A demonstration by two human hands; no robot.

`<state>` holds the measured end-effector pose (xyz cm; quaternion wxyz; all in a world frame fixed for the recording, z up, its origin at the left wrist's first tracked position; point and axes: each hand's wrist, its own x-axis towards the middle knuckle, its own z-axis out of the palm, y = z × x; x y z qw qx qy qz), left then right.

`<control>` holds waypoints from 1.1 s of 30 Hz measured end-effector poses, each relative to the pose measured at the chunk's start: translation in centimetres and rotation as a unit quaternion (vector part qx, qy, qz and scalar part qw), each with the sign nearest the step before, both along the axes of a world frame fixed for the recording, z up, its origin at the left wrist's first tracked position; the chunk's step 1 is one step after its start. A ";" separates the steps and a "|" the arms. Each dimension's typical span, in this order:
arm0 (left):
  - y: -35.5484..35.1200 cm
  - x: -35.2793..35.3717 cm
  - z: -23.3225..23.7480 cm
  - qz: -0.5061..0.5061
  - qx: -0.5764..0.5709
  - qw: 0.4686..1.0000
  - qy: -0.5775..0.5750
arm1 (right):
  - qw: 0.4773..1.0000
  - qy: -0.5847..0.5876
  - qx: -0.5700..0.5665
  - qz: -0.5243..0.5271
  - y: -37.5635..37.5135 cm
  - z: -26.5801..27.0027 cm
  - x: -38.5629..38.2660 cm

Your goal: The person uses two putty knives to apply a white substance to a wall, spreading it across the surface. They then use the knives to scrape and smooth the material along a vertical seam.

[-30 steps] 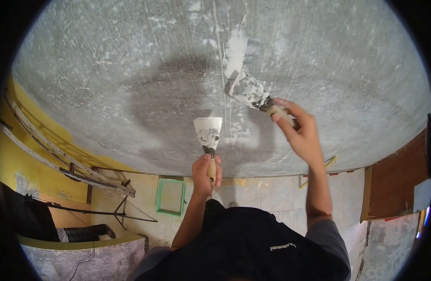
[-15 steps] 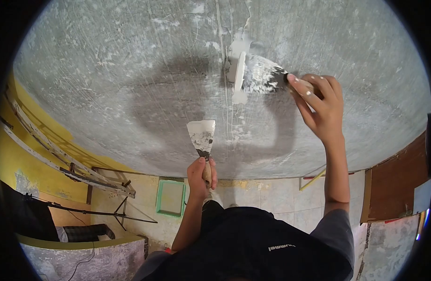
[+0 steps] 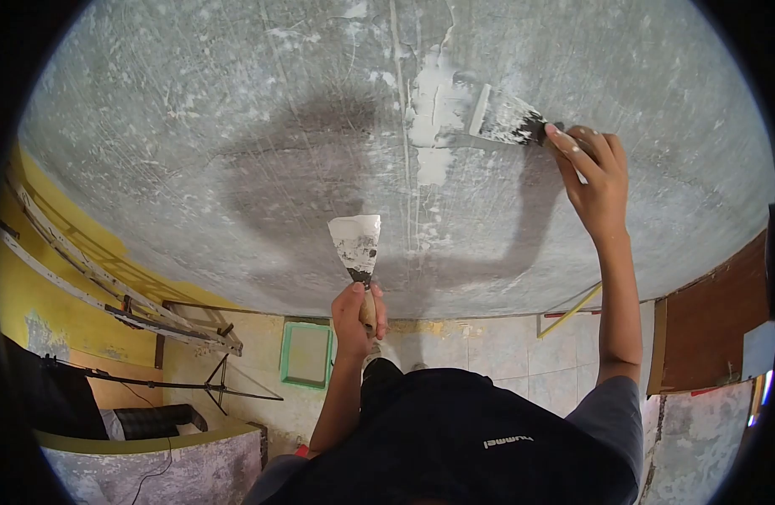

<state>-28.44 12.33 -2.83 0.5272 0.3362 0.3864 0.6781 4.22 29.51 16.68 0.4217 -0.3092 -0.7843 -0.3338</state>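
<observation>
My right hand point(image 3: 593, 172) is closed around the handle of a wide putty knife point(image 3: 507, 116), its blade coated with white filler and its edge close to the grey wall point(image 3: 278, 126). Left of that blade, a patch of fresh white filler point(image 3: 431, 118) covers part of a vertical crack. My left hand point(image 3: 352, 320), lower and nearer my body, grips the wooden handle of a second putty knife point(image 3: 357, 244). That blade points up, with white filler along its broad end.
A green-rimmed tray point(image 3: 328, 353) lies on the tiled floor. A ladder point(image 3: 93, 278) leans by the yellow wall at the left, above a black stand point(image 3: 221, 387). To the right is a brown wooden panel point(image 3: 707, 324). A person's leg point(image 3: 156, 421) shows at the lower left.
My right hand has drawn its putty knife rightward, off the patch, leaving a broader smear of white filler exposed. The left putty knife has shifted slightly left.
</observation>
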 end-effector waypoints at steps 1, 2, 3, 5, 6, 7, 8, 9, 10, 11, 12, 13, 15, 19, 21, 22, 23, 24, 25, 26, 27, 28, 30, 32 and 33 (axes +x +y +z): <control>-0.1 -0.2 0.0 0.002 -0.003 1.000 0.001 | 1.000 0.003 -0.008 0.003 -0.5 0.0 0.0; -0.2 -0.4 0.0 0.003 -0.007 1.000 0.002 | 1.000 0.006 0.002 0.003 -0.9 0.1 -0.2; -0.1 -0.4 0.0 0.004 -0.007 1.000 0.002 | 1.000 0.006 0.001 0.004 -1.0 0.4 -0.7; 0.1 -0.3 0.1 0.010 -0.018 1.000 0.004 | 0.999 0.004 0.010 0.050 -1.4 0.6 -2.1; 0.3 -0.1 0.2 0.008 -0.020 1.000 0.005 | 0.998 -0.006 0.019 0.061 -1.1 0.8 -3.0; 0.5 0.1 0.4 0.002 -0.017 1.000 0.005 | 0.998 -0.004 0.017 0.058 -0.8 0.7 -3.7; 0.7 0.3 0.5 -0.003 -0.013 1.000 0.005 | 0.999 0.004 0.005 0.041 -0.4 0.3 -4.3; 0.8 0.4 0.4 -0.004 -0.014 1.000 0.006 | 1.000 0.012 -0.007 0.025 -0.2 0.1 -4.5; 0.8 0.4 0.4 -0.012 -0.007 1.000 0.015 | 0.999 0.021 -0.018 0.018 -0.1 0.0 -4.2; 0.9 0.2 0.4 -0.020 0.001 1.000 0.022 | 0.999 0.023 -0.017 0.017 -0.3 0.0 -3.7; 0.8 0.1 0.3 -0.019 0.001 1.000 0.021 | 0.999 0.022 -0.028 -0.001 -0.8 0.0 -2.9; 0.7 0.0 0.2 -0.011 0.002 1.000 0.023 | 0.999 0.019 -0.039 -0.019 -1.3 0.0 -2.2; 0.5 -0.2 0.1 -0.003 0.003 1.000 0.024 | 0.999 0.017 -0.026 -0.025 -1.9 -0.1 -1.7; 0.4 -0.3 0.6 0.001 -0.007 1.000 0.006 | 1.000 0.015 0.015 0.011 -2.4 0.3 -3.6; 0.7 -0.2 0.7 -0.003 -0.007 1.000 0.006 | 0.999 0.014 0.021 0.034 -1.8 0.2 -4.4; 0.8 -0.1 0.7 -0.010 -0.006 1.000 0.009 | 1.000 0.015 0.004 0.016 -1.4 -0.1 -4.6; 0.9 -0.1 0.6 -0.016 -0.005 1.000 0.012 | 1.000 0.016 -0.014 -0.001 -1.1 -0.2 -4.7; 0.9 -0.2 0.6 -0.017 -0.005 1.000 0.013 | 1.000 0.017 -0.010 -0.008 -0.7 -0.3 -3.8; 0.8 -0.2 0.5 -0.011 -0.002 1.000 0.019 | 1.000 0.018 -0.009 -0.009 -0.8 -0.5 -3.0; 0.8 -0.2 0.4 -0.004 0.001 1.000 0.023 | 0.999 0.029 -0.013 -0.023 -1.3 -0.8 -2.1; 0.6 -0.4 0.3 -0.003 0.001 1.000 0.021 | 0.998 0.040 -0.016 -0.037 -1.9 -1.2 -1.5; 0.4 -0.6 0.2 0.005 -0.007 1.000 0.007 | 0.997 0.052 0.005 -0.049 -2.3 -1.9 -1.2; 0.3 -0.7 0.1 0.015 -0.015 1.000 -0.009 | 0.991 0.112 -0.068 -0.033 -4.0 -3.6 -1.6; 0.1 -0.8 0.1 0.030 -0.020 0.999 -0.015 | 0.953 0.218 -0.209 0.019 -4.9 -6.7 -2.5; -0.1 -0.9 0.1 0.032 -0.021 0.999 -0.014 | 0.924 0.262 -0.274 0.053 -5.1 -9.0 -3.1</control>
